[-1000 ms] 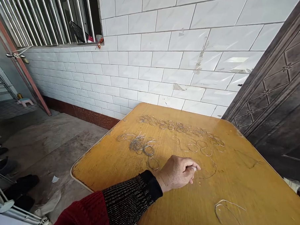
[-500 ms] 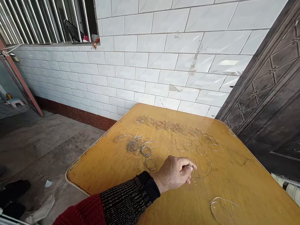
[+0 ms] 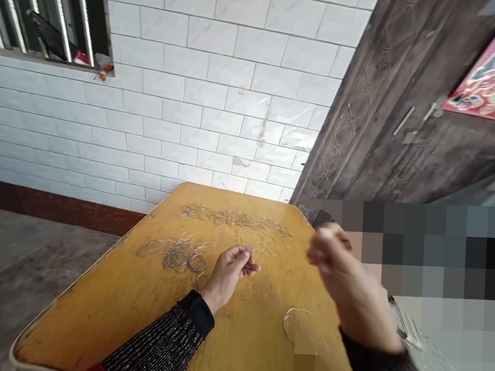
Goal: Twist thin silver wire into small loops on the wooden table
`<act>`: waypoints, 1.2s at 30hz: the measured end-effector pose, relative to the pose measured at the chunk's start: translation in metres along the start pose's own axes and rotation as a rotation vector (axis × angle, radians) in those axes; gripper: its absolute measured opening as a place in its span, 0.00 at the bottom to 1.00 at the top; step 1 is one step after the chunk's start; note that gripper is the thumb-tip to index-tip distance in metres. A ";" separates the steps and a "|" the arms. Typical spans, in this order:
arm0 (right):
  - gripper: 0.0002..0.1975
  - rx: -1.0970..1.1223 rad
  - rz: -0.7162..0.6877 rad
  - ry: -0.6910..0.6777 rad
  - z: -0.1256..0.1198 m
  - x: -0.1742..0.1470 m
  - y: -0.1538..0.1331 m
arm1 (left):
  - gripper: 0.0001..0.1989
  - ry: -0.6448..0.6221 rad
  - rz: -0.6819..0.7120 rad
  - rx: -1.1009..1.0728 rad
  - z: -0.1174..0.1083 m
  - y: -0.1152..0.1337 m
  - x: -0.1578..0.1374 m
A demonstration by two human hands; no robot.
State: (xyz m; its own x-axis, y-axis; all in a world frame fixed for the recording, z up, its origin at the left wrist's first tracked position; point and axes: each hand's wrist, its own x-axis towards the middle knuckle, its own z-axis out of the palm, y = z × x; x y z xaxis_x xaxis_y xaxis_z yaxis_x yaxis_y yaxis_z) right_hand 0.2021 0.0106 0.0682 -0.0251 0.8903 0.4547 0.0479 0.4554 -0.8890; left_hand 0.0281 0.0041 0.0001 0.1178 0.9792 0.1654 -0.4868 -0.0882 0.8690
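Note:
My left hand is over the middle of the wooden table, thumb and fingers pinched together on what looks like a thin wire, mostly hidden by the fingers. Just left of it lies a tangled bunch of wire coils with loose ends sticking up. Farther back, a row of thin wire loops stretches across the table. A single bent wire rests nearer the front right. My right hand is raised at the table's right side; motion blurs its curled fingers, and I cannot tell whether they hold anything.
A white tiled wall stands behind the table, and a dark carved door is at the right. Barred window at upper left. Concrete floor lies left of the table. A pixelated area covers the lower right.
The view has turned to the right. My right hand has come into view from the right. My left hand has turned, with its thumb now showing on top.

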 end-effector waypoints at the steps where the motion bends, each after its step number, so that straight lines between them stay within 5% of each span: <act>1: 0.14 0.006 0.018 0.051 0.002 -0.003 0.006 | 0.15 -0.007 -0.007 -0.014 0.000 0.000 0.000; 5: 0.21 0.020 0.184 0.038 0.018 -0.011 0.029 | 0.14 -0.019 -0.042 0.066 0.004 0.001 -0.003; 13: 0.16 0.222 0.195 -0.176 0.026 -0.020 0.035 | 0.14 -0.050 -0.061 0.323 0.009 0.002 -0.005; 19: 0.16 0.350 0.223 -0.071 0.022 -0.017 0.047 | 0.13 0.136 -0.128 -0.027 0.001 0.003 0.004; 29: 0.14 0.444 0.189 0.017 0.021 -0.016 0.045 | 0.05 0.245 -0.165 -0.174 0.000 0.007 0.009; 36: 0.14 0.435 0.133 0.109 0.016 -0.015 0.040 | 0.08 0.272 -0.050 0.065 -0.003 0.006 0.009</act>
State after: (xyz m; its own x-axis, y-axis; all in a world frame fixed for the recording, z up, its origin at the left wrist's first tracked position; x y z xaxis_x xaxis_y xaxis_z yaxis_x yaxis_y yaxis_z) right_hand 0.1883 0.0153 0.0244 0.0594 0.9465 0.3173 -0.3800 0.3154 -0.8695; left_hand 0.0235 0.0125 0.0053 -0.1003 0.9950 -0.0022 -0.4288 -0.0413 0.9025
